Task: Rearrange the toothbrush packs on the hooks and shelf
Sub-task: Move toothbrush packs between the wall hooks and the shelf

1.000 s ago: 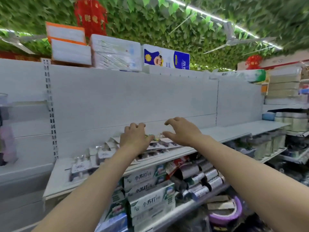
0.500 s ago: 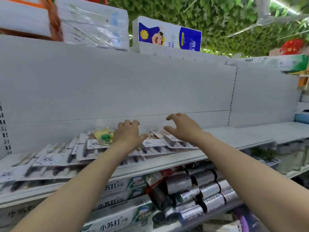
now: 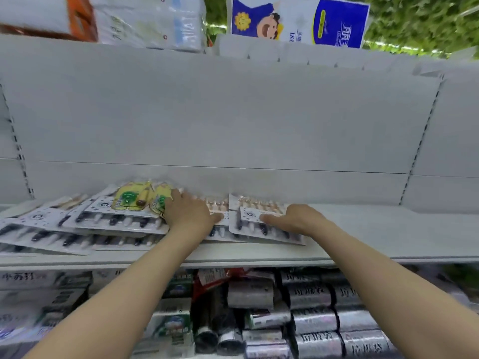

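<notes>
Behind the shelf (image 3: 375, 234), grey back panel (image 3: 233, 120) fills most of the view. Shelf itself is grey and runs the full width at mid-height. Under the shelf: toothpaste boxes (image 3: 39, 294) on the left part, silver-wrapped rolls (image 3: 311, 320) on the right part, tightly stacked. Above the shelf, on top of the panel, sits a blue-and-white tissue pack (image 3: 298, 20) with a cartoon face print.

Toothbrush packs (image 3: 103, 224) lie flat on the left half of the shelf, overlapping and fanned, white cards with dark and white brush handles. None hang on hooks in view. Rightmost pack (image 3: 248, 226) lies near the middle of the shelf, its front edge close to the shelf lip; a peach-toned pack (image 3: 259, 203) sits behind it and partly under it. Right half of the shelf shows bare grey.

Left hand (image 3: 190, 213) rests palm down on the packs at mid-shelf, not clenched, thumb out to the right, fingertips touching the yellow-green pack (image 3: 131, 199) towards the back of the shelf. Right hand (image 3: 298, 220) lies flat on the rightmost pack, fingers straight and pointing left, pressing it and gripping nothing. Both forearms reach in over the shelf lip.
</notes>
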Demonstrator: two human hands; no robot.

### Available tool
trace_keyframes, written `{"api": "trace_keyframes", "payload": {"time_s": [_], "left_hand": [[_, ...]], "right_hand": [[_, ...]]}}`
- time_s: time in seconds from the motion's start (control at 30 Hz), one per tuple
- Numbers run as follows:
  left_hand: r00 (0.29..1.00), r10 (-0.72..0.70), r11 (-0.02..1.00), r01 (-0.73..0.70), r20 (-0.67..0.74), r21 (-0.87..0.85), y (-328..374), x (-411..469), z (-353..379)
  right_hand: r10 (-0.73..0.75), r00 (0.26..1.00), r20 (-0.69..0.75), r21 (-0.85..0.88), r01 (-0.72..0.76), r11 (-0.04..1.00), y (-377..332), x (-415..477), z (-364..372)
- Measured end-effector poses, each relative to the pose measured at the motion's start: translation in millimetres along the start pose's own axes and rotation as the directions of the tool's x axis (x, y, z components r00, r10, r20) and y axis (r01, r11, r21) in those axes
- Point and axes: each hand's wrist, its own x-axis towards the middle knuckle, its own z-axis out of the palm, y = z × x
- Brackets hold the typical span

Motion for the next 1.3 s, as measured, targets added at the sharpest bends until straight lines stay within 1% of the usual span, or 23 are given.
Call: {"api": "trace_keyframes", "payload": {"time_s": [0.1, 0.2, 0.33, 0.4, 0.53, 0.6, 0.73, 0.8, 0.87, 0.9, 0.97, 1.0, 1.07, 1.17, 1.23, 1.3], "left_hand": [[0.999, -0.019, 0.999, 0.018, 0.029, 0.035, 12, -2, -1], [0.999, -0.008, 1.000, 0.007, 0.043, 0.019, 22, -1, -3], [0.996, 0.070, 0.990, -0.063, 0.053, -0.123, 45, -4, 7], [0.995, 0.087, 0.979, -0.078, 0.040, -0.189, 54, -4, 11], [0.987, 0.122, 0.946, -0.085, 0.101, -0.314, 64, 5, 13], [0.984, 0.139, 0.914, -0.083, 0.114, -0.398, 71, 6, 14], [0.973, 0.218, 0.768, -0.119, 0.082, -0.629, 73, 3, 14], [0.974, 0.225, 0.715, -0.141, 0.034, -0.685, 66, 6, 17], [0.987, 0.160, 0.748, -0.136, -0.022, -0.650, 57, 7, 24], [0.992, 0.120, 0.787, -0.114, -0.032, -0.606, 54, 9, 28], [0.999, 0.049, 0.880, -0.051, -0.017, -0.473, 49, 10, 36], [1.000, 0.017, 0.909, -0.014, 0.002, -0.416, 48, 10, 37], [0.999, -0.027, 0.932, 0.034, 0.025, -0.360, 47, 8, 37], [0.999, -0.042, 0.950, 0.036, -0.013, -0.310, 52, 6, 40], [0.998, -0.046, 0.954, 0.033, -0.037, -0.299, 55, 4, 41], [0.998, -0.050, 0.945, 0.035, -0.039, -0.325, 55, 3, 41]], "right_hand": [[-0.004, 0.998, 0.063, 0.039, 0.001, 0.999, 10, 7, 4], [-0.006, 0.997, 0.081, 0.095, -0.002, 0.996, 21, 12, 0], [0.024, 0.996, 0.082, 0.151, -0.037, 0.988, 41, 14, -10], [0.035, 0.996, 0.079, 0.202, -0.050, 0.978, 52, 14, -15], [0.026, 0.998, 0.058, 0.270, -0.041, 0.962, 66, 15, -16], [0.027, 0.999, 0.037, 0.264, -0.036, 0.964, 66, 15, -13], [0.040, 0.999, 0.024, 0.263, -0.045, 0.964, 66, 11, -11], [0.031, 0.999, 0.012, 0.267, -0.033, 0.963, 66, 9, -13], [0.026, 0.999, 0.026, 0.238, -0.032, 0.971, 63, 7, -14], [0.035, 0.999, 0.040, 0.223, -0.043, 0.974, 62, 7, -13], [0.046, 0.998, 0.052, 0.196, -0.056, 0.979, 59, 7, -10], [0.045, 0.998, 0.044, 0.189, -0.052, 0.981, 57, 6, -8], [0.038, 0.999, 0.026, 0.205, -0.042, 0.978, 53, 4, -7], [0.027, 1.000, -0.002, 0.271, -0.026, 0.962, 47, 1, -3], [0.013, 1.000, -0.012, 0.307, -0.009, 0.952, 43, 0, -1], [-0.001, 1.000, 0.001, 0.340, 0.001, 0.941, 40, -1, 0]]}}
